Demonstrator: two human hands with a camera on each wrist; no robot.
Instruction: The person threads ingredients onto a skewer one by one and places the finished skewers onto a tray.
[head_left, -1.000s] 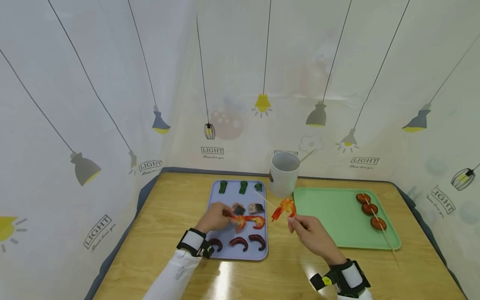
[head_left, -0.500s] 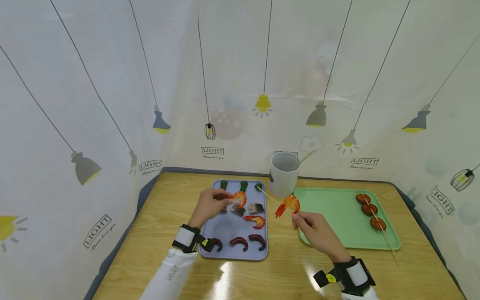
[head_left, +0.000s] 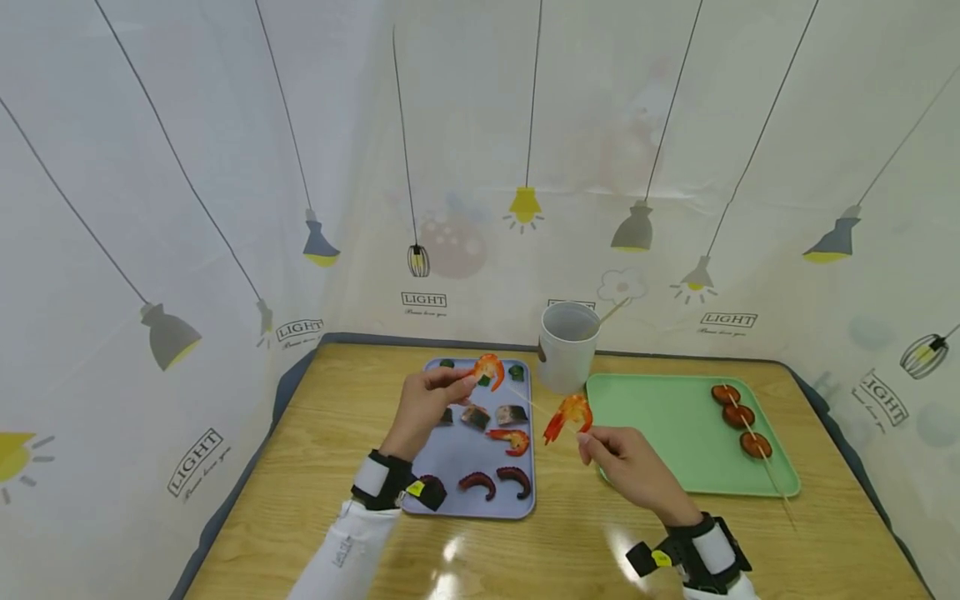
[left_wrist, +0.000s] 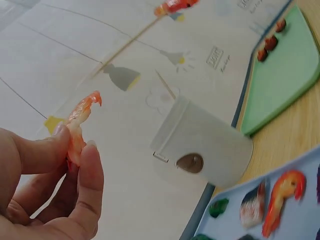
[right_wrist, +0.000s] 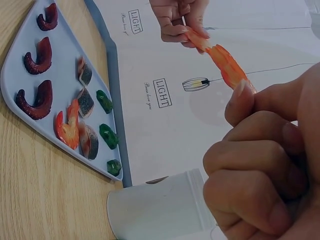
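My left hand (head_left: 427, 410) pinches an orange-and-white shrimp (head_left: 491, 371) between thumb and fingers, raised over the far part of the lilac tray (head_left: 453, 457). In my right hand (head_left: 636, 473) is a thin wooden skewer (left_wrist: 131, 42), its bare end slanting up and left. A second shrimp (head_left: 572, 414) is threaded on that skewer just above the right fingertips. The left hand's shrimp is close to the skewer's tip in the head view. In the right wrist view, the skewered shrimp (right_wrist: 227, 65) overlaps the skewer and hides most of it.
The lilac tray bears another shrimp (head_left: 510, 442), fish pieces (head_left: 512, 415), green pieces (head_left: 517, 373) and dark red tentacles (head_left: 514, 482). Behind stands a white cup (head_left: 567, 358) with a stick in it. At right, a green tray (head_left: 652, 408) holds skewered brown mushroom-like pieces (head_left: 738, 417).
The left hand has lifted a shrimp off the lilac tray and carried it up and slightly right, toward the skewer's tip. The right hand with the skewer has barely shifted.
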